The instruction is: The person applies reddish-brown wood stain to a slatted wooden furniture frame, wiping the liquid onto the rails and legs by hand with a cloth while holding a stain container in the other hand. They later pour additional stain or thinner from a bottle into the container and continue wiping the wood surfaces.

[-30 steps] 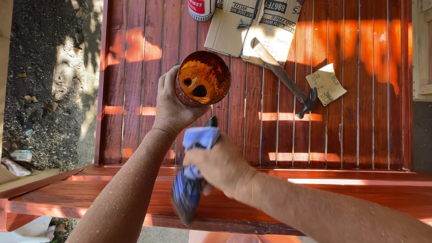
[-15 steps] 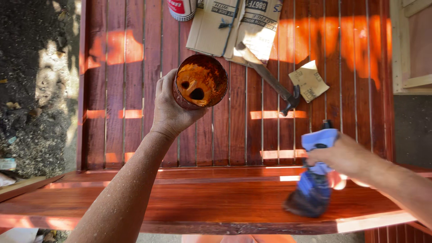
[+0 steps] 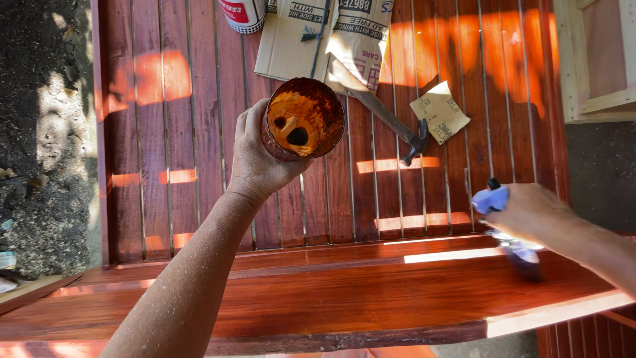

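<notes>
My left hand [image 3: 255, 162] grips a stained tin can [image 3: 303, 119], held above the slats with its punctured orange-crusted top facing me. My right hand [image 3: 533, 212] is at the right, closed on a brush wrapped in blue cloth [image 3: 493, 199]; the brush tip [image 3: 523, 255] rests on the glossy top rail [image 3: 331, 292] of a red-brown slatted wooden piece [image 3: 199, 132]. The rail shines wet along its length.
A hammer [image 3: 391, 122] lies on the slats beside a folded sandpaper sheet [image 3: 439, 111]. Flattened cardboard [image 3: 324, 36] and a red-and-white can [image 3: 242, 13] sit at the far end. A pale wooden frame [image 3: 589, 66] stands at the right, dirt ground [image 3: 46, 132] at the left.
My right hand has carried the brush from the middle of the rail out to its right end. The can has stayed held over the slats.
</notes>
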